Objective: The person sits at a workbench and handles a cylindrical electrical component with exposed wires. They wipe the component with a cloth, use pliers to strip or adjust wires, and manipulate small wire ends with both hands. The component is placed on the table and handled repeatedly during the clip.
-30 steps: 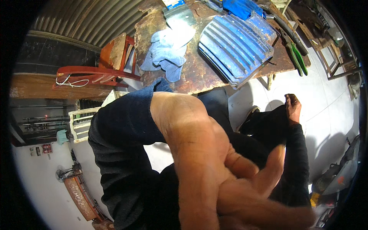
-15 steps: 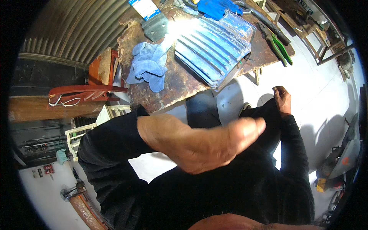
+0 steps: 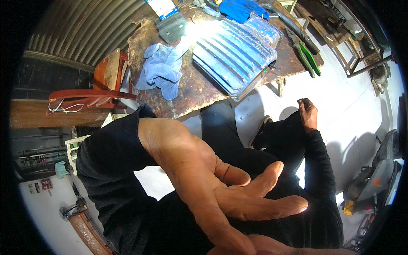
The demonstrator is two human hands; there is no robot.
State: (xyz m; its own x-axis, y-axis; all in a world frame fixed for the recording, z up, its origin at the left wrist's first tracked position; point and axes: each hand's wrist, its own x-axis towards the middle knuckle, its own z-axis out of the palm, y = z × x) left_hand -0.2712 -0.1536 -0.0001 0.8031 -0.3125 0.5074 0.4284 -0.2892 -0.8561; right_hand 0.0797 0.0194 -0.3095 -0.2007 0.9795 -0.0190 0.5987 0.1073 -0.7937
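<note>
My left hand (image 3: 204, 170) is raised close to the view, palm showing, with its fingers spread and nothing held. Beside my right knee, my right hand (image 3: 308, 114) hangs loosely with bent fingers and nothing visible in it. Beyond both hands is a worn wooden table (image 3: 195, 95). On it lie a blue ribbed part with scuffed paint (image 3: 238, 55), a crumpled light-blue cloth (image 3: 159, 70) and pliers with green handles (image 3: 309, 59). A grey flat plate (image 3: 171, 29) rests behind the cloth, next to a blue-and-white box (image 3: 162, 7). Neither hand touches these things.
A red-orange wooden chair (image 3: 95, 94) stands left of the table, before a corrugated shutter (image 3: 80, 29). A dark bar (image 3: 293, 25) and a bright blue cloth (image 3: 243, 9) lie at the table's far side. A wooden bench frame (image 3: 346, 46) stands far right, a motorbike (image 3: 367, 187) at the right edge.
My left hand has turned and spread its fingers, swinging its fingertips lower and nearer my body. My right hand stays by the knee. The things on the table lie as before.
</note>
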